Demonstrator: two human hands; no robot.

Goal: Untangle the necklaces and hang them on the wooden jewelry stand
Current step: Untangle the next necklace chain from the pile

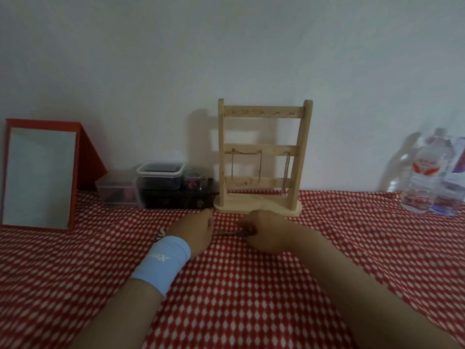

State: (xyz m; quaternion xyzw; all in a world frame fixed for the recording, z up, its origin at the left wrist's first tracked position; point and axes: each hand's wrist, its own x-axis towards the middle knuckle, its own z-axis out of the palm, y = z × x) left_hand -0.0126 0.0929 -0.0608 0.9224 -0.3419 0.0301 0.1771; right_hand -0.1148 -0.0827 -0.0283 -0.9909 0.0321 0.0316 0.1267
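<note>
Head view: tangled necklace [230,233] at frame centre, stretched left-right on red-checked counter [251,285]. Left hand [195,231] and right hand [264,233] each pinching one end. Wooden jewelry stand [261,157] upright just behind, two chains [260,166] hanging vertically from middle bar. Wristband [163,263] logo unreadable; bottle [425,177] label blurred.

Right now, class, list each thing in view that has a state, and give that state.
Left hand: closed on chain.
Right hand: closed on chain.
Chain: stretched between hands, on cloth.
Wooden stand: upright, two chains hung.
Clear tub: lidded.
Water bottle: upright.
Mirror: propped, leaning back.
</note>
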